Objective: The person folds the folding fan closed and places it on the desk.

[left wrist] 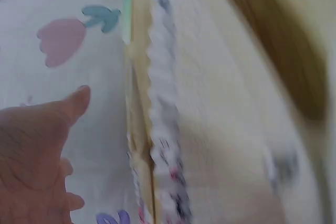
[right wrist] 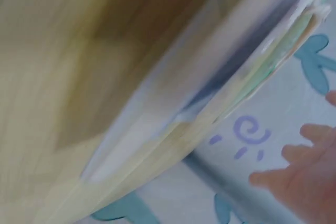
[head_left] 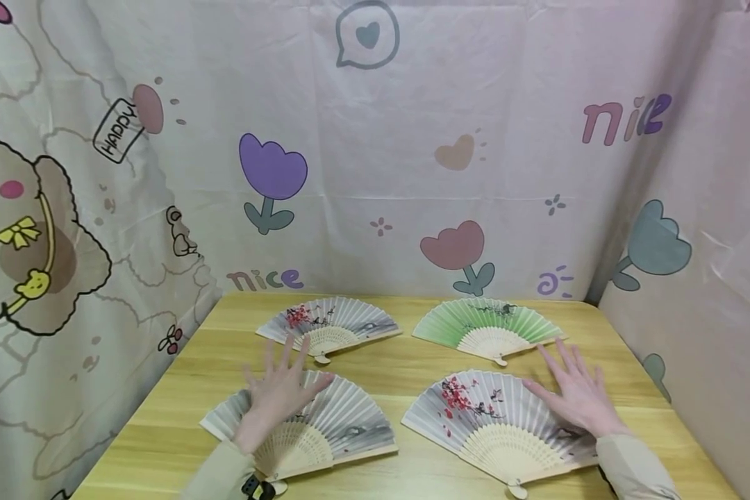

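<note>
Two unfolded hand fans lie nearest me on the table: a grey-white one (head_left: 356, 413) at front left and a white one with red blossoms (head_left: 469, 406) at front right. Over the left one my left hand (head_left: 278, 399) is spread, fingers apart and pointing away. My right hand (head_left: 575, 396) spreads likewise above the right part of the front right fan. Neither hand holds anything; whether they touch the fans cannot be told. Blurred wrist views show the left hand (left wrist: 31, 150) and right hand (right wrist: 304, 166) beside fans seen edge-on.
Behind lie two more unfolded fans, a grey one with red blossoms (head_left: 344, 319) and a green one (head_left: 437, 326). All rest on a wooden table (head_left: 181, 389). A printed cloth (head_left: 362, 153) hangs along the back and both sides of the table.
</note>
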`<state>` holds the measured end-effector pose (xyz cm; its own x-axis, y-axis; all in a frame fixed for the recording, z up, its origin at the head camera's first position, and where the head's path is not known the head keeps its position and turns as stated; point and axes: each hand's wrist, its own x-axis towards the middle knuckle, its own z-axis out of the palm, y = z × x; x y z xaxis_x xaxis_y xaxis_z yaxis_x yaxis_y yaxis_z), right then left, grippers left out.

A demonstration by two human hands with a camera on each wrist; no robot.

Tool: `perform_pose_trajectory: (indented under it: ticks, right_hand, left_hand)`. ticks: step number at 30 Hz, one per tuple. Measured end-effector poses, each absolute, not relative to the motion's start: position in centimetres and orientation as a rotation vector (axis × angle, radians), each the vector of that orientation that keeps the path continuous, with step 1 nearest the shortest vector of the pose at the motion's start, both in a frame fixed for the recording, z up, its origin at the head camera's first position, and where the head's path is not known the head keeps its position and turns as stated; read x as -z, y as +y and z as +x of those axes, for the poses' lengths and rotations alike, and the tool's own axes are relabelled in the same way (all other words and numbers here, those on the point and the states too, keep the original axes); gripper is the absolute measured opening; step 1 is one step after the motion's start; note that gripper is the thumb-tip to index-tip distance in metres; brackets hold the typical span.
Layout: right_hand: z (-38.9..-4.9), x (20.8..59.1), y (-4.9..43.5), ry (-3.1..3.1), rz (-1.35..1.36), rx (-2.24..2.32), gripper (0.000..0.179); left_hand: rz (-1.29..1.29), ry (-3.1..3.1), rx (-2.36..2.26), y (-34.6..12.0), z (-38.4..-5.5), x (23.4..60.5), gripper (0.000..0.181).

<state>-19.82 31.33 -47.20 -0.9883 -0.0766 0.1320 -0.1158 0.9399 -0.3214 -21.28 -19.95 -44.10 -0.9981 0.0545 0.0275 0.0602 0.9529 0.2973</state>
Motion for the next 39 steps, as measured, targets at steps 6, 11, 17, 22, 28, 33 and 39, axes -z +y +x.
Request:
perform_pose_trajectory:
  ticks: [6,11,17,22,28,33,39]
  right_hand:
    - [-19.9,47.6,34.1,-2.944,0.24,-0.696,0.091]
    - [-19.7,48.2,36.0,-2.88,0.322,-0.896,0.095]
    - [-18.8,48.1,37.8,-2.93,0.349,-1.072,0.095]
    - [-18.1,47.6,39.0,-2.996,0.286,-1.158,0.085]
    - [-18.0,47.9,40.4,-2.955,0.396,-1.195,0.074]
    - [-17.9,48.5,41.8,-2.964,0.532,-1.39,0.066]
    - [-17.5,48.8,43.1,-2.926,0.722,-1.664,0.065]
  left_hand:
    - [-0.168,-3.092,0.483,-16.4,-20.3,43.9,0.098]
    - [-0.282,-3.069,0.551,-13.3,-19.4,43.6,0.105]
    - [-0.439,-3.008,0.761,-10.1,-18.8,43.9,0.114]
    - [-0.573,-2.967,1.181,-7.7,-18.9,44.8,0.118]
    - [-0.734,-2.925,1.456,-5.2,-19.6,46.3,0.117]
    - [-0.848,-2.935,1.438,-3.6,-20.1,47.3,0.115]
    - [-0.864,-2.993,1.258,-2.8,-20.4,48.1,0.114]
